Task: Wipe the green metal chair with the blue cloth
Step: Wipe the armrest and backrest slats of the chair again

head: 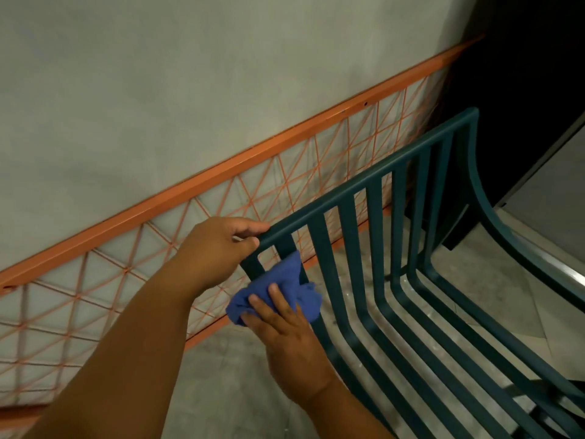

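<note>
Head view. Left hand [218,248] grips the top-rail corner of the green metal chair [395,248], fingers curled over the rail. Right hand [285,331] presses the bunched blue cloth [285,286] against the outermost backrest slat, fingers laid fairly straight over it. Orange wire grid [158,255] on grey wall [190,90] stands just behind the chair.

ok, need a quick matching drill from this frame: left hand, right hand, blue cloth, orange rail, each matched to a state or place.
Column 1:
1. left hand
2. right hand
3. blue cloth
4. orange rail

Column 2:
A. fixed along the wall
B. grips the green metal chair's top corner
C. bunched against a chair slat
D. presses the cloth

Pairs: 1-B, 2-D, 3-C, 4-A
</note>
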A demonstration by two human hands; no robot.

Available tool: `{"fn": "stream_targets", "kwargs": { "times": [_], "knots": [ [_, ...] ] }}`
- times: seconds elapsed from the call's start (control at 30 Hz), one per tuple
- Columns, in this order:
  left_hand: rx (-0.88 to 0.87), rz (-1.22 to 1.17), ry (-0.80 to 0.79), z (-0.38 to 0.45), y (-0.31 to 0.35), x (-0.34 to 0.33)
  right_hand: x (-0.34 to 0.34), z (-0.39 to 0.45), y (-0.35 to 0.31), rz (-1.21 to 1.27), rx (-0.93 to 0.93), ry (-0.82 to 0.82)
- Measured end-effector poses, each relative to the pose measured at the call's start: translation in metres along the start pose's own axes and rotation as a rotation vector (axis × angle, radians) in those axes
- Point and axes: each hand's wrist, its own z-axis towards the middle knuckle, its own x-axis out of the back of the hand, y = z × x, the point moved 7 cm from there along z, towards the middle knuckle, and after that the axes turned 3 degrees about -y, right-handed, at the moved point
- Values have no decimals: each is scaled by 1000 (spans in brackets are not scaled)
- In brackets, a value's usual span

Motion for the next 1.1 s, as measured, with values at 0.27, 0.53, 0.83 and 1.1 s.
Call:
{"fn": "stream_targets", "kwargs": {
  "times": [0.27, 0.53, 0.83, 1.1],
  "knots": [
    [-14, 43, 54, 4, 0, 2, 10, 14, -12, 277, -269, 155],
    [-40, 168, 319, -11, 3, -8, 14, 8, 17, 412, -616, 133],
    [-207, 324, 466, -26, 7, -20, 3, -76, 40, -10, -801, -111],
    [-429, 572, 331, -67, 7, -94, 22, -210, 36, -256, -804, -348]
  ]
}}
